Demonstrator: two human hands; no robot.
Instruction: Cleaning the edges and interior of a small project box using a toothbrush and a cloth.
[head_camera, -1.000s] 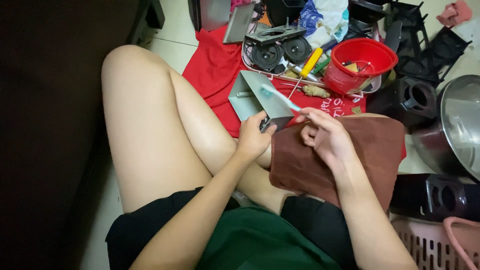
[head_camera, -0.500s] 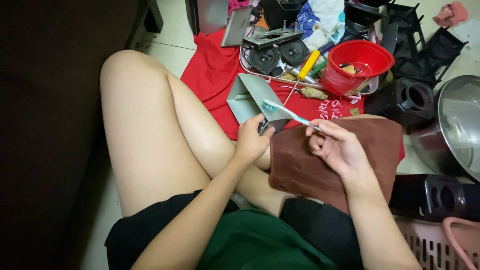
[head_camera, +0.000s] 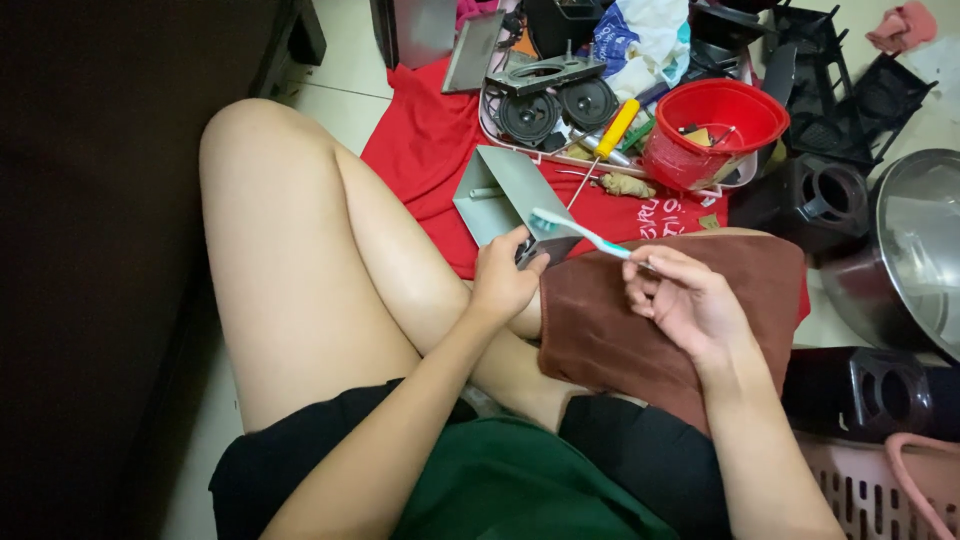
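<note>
**Toothbrush on a metal panel**

Toothbrush (head_camera: 580, 235) of pale teal and white plastic lay across the lower edge of a folded grey sheet-metal panel (head_camera: 500, 195), its bristle head resting on the metal. The right hand (head_camera: 685, 300) pinched the brush handle between thumb and fingertips, the other fingers curled in. The left hand (head_camera: 505, 280) was closed on the panel's lower corner, thumb on top, holding it tilted above the knee.

Under the right hand a brown towel (head_camera: 640, 335) was draped over the person's right thigh. The panel's far end reached over a red cloth (head_camera: 425, 150) spread on the tiled floor. At the cloth's far edge sat a tray with two round black speaker cones (head_camera: 560, 110), and just beside them a screwdriver with a yellow handle (head_camera: 612, 130). A red plastic bowl (head_camera: 712, 125) holding small parts stood at the cloth's right edge. Further right stood a black plastic housing (head_camera: 805, 200) and a shiny steel pot (head_camera: 915, 255). A pink slotted basket (head_camera: 880, 485) occupied the near right corner of the floor.
</note>
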